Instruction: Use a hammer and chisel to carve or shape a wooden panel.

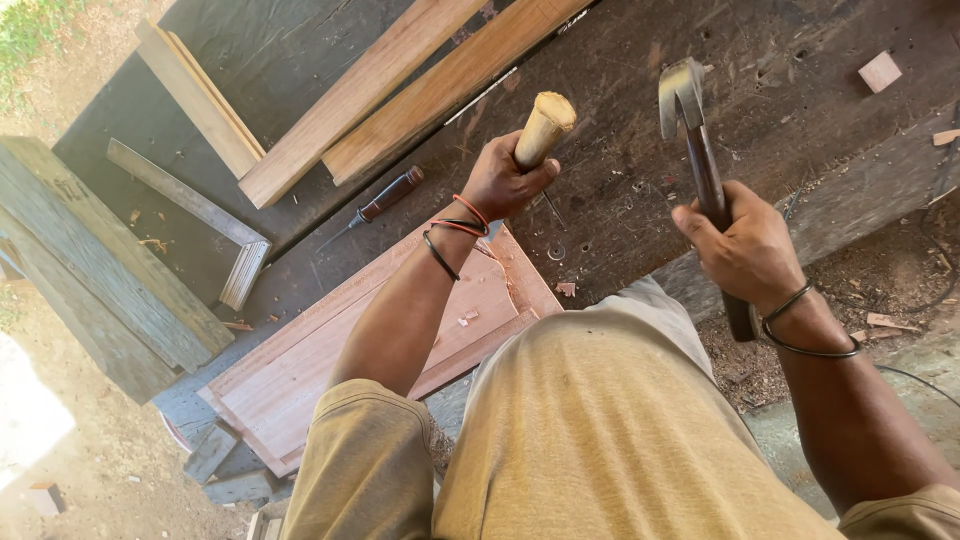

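Outdoor workshop: a dark, scarred wooden tabletop [620, 190]. At centre, the left hand [505, 180] grips a pale round wooden chisel handle [543, 128] above a reddish framed wooden panel [330, 350]. At 3 o'clock, the right hand [745, 250] clasps a dark metal claw hammer [690, 130], head raised.

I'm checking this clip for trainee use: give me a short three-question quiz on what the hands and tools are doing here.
1. True or false: the right hand holds a hammer.
2. What does the left hand grip? A) the screwdriver B) a wooden chisel handle C) a plank
3. What reddish piece lies under the left hand?

Key: 1 true. 2 B; the screwdriver lies untouched on the bench. 3 the wooden panel.
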